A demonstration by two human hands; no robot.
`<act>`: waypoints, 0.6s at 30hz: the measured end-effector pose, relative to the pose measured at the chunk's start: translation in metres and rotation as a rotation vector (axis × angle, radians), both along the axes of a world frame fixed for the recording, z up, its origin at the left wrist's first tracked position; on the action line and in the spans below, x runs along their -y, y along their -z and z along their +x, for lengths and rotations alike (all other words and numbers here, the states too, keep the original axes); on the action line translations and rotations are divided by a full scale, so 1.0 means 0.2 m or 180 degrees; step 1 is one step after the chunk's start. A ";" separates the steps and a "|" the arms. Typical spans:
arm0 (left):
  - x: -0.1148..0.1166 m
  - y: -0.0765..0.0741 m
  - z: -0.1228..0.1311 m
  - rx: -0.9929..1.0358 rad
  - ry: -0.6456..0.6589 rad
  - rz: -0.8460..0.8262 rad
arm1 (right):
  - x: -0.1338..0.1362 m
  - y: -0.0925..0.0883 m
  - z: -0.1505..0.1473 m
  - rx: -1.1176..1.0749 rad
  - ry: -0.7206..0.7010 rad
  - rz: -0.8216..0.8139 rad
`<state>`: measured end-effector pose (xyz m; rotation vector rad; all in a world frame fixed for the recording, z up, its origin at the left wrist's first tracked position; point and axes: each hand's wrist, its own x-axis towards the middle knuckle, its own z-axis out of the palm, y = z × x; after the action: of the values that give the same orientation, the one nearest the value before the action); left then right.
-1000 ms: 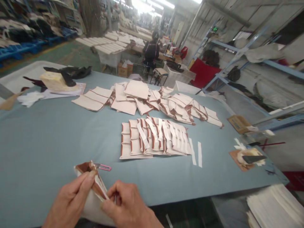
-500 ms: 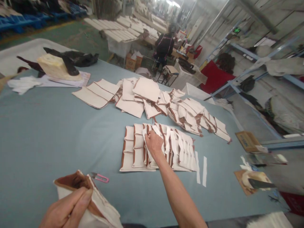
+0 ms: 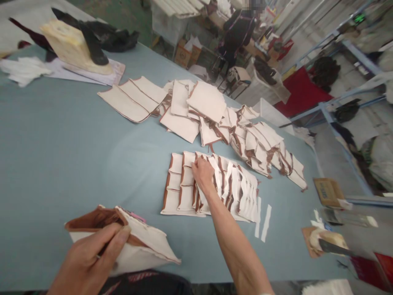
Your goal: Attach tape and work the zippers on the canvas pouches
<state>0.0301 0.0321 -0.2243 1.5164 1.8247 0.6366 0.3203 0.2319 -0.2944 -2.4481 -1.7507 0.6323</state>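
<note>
Left grip point(image 3: 92, 250) pinches bag point(image 3: 144, 256) by rim: likely light, floppy, best held there. Right grip point(image 3: 203, 174) curled beside strips point(image 3: 216, 173), hold unclear.

- Left of the row of pocketed pieces point(image 3: 177, 196), a broad bare stretch of table point(image 3: 80, 159) gives a hand plenty of room.
- Between that row and the heap of cream pieces point(image 3: 206, 100) behind it, only a narrow lane remains, with a brown tie point(image 3: 210, 148) poking in.
- The right hand point(image 3: 202, 172) and its forearm bar the way across the row from the near edge.
- The left hand point(image 3: 90, 250) and gaping pouch point(image 3: 147, 257) block the near left; pink snips point(image 3: 138, 217) lie behind, mostly hidden, their full reach hard to judge.
- Rightward, a flat white strip point(image 3: 266, 223) is easily cleared; farther over, a cream block point(image 3: 333, 237) obstructs.
</note>
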 end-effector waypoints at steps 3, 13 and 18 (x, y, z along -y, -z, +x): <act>-0.04 -0.05 -0.01 0.0407 0.0152 -0.0090 | 0.10 -0.10 -0.05 -0.0885 -0.0129 0.0209; 0.00 -0.25 0.05 0.0771 0.0449 -0.0071 | 0.74 -0.63 -0.20 -0.3842 -0.0255 -0.0134; 0.04 -0.36 0.08 0.0747 0.0739 0.0219 | 0.98 -0.80 -0.20 -0.4109 -0.0381 0.0032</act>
<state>0.0468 0.0238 -0.1514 1.5958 1.4404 0.7359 0.2795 0.0362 -0.1352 -1.2340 -1.2342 1.6526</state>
